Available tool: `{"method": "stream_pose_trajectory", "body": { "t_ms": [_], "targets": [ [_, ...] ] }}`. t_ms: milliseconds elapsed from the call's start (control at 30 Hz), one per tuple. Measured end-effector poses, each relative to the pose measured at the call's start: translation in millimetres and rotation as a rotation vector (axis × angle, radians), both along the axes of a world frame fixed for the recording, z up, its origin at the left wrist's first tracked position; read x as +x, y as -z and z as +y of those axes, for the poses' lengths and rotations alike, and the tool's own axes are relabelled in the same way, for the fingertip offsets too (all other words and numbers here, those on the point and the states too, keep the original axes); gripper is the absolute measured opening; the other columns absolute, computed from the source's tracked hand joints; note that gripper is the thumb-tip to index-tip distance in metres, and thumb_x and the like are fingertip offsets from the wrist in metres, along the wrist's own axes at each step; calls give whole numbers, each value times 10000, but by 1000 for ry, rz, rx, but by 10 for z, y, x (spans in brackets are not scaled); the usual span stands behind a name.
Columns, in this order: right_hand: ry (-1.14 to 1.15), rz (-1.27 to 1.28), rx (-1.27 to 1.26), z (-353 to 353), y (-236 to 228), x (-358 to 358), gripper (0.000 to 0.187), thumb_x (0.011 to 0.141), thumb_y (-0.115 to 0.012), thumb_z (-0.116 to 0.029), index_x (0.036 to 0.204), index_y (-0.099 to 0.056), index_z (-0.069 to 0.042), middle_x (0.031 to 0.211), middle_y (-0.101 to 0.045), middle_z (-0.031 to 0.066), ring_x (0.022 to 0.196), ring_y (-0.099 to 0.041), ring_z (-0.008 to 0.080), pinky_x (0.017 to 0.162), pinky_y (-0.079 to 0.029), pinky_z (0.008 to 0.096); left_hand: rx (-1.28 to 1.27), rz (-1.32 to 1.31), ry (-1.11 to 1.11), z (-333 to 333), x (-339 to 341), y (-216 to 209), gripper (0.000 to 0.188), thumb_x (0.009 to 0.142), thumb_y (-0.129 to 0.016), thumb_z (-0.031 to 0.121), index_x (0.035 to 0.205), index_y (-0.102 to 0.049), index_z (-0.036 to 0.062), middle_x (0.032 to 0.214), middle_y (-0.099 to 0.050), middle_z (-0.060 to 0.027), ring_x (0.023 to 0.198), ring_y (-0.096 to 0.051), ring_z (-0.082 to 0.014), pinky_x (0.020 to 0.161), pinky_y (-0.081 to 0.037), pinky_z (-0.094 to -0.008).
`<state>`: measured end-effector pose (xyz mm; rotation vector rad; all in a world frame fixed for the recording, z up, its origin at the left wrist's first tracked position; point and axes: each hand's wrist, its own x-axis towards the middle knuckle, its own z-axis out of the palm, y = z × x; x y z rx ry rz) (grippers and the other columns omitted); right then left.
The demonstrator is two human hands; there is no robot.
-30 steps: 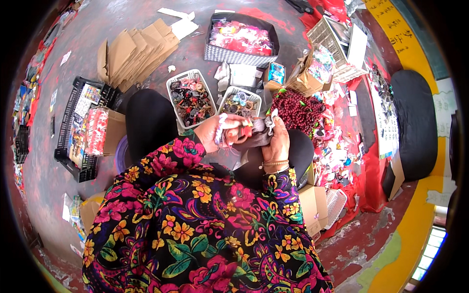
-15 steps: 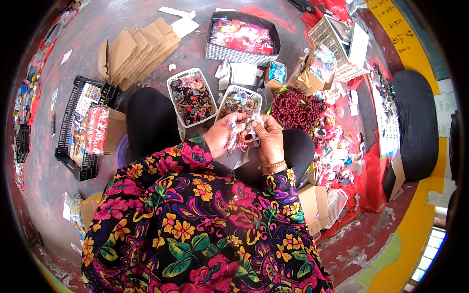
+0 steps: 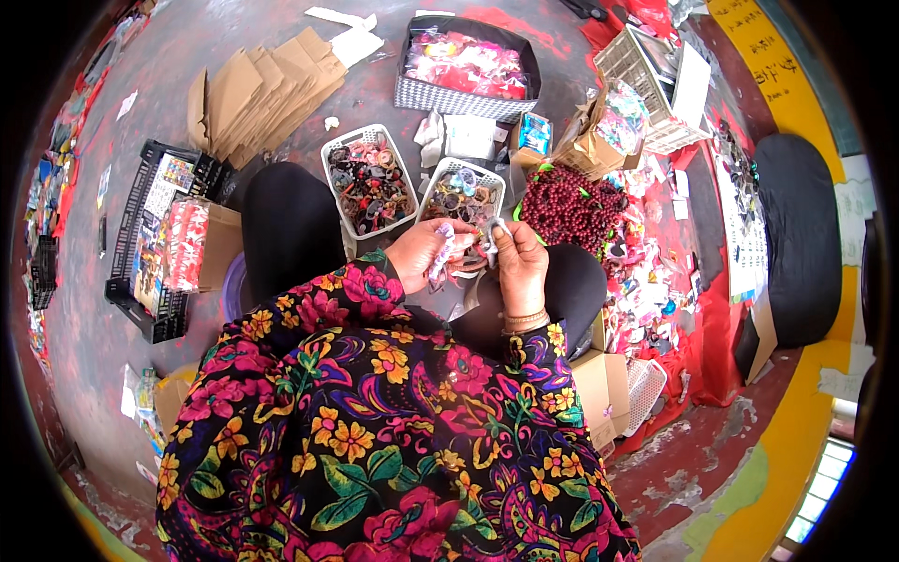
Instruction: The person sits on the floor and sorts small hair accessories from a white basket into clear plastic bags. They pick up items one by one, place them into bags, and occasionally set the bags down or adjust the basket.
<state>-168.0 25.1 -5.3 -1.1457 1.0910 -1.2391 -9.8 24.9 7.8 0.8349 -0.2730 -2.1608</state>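
Both my hands are raised between my knees, in front of two white plastic baskets. Pinched in my left hand (image 3: 419,255) is a bunched lilac fabric hair tie (image 3: 437,270). My right hand (image 3: 523,270) grips a grey-white fabric hair tie (image 3: 492,245) between thumb and fingers. Behind the hands, the smaller white basket (image 3: 483,168) holds hair ties in brown, grey and other tones. The larger white basket (image 3: 386,230), to its left, is filled with dark, red and pink hair ties. My fingertips partly hide what lies between the hands.
Dark red beads (image 3: 567,211) are heaped right of the baskets, near an opened carton (image 3: 588,161). A patterned bin (image 3: 459,101) of pink packets stands beyond. Folded cardboard (image 3: 262,98) and a black crate (image 3: 126,248) lie left. Small colourful pieces cover the floor at right.
My hands have drawn slightly apart, the right one moving a little lower. The lilac and grey-white fabrics now show separately between them.
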Motion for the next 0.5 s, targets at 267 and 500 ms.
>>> {"method": "stream_pose_trajectory", "body": {
  "t_ms": [267, 500],
  "targets": [
    [23, -581, 289, -93, -97, -52, 195, 931, -414, -170, 940, -535, -18, 820, -620, 105, 730, -606, 171, 677, -503, 302, -110, 32, -90, -41, 77, 149, 130, 817, -586, 67, 932, -556, 16, 779, -597, -79, 539, -484, -95, 466, -396, -223],
    [-170, -249, 236, -4, -5, 84, 234, 890, -504, -113, 1086, -565, 0, 954, -607, 31, 816, -549, 79, 716, -449, 218, -431, -456, -24, 19, -19, 183, 141, 807, -552, 11, 945, -537, -8, 737, -583, -68, 585, -575, -131, 486, -460, -242]
  ]
}}
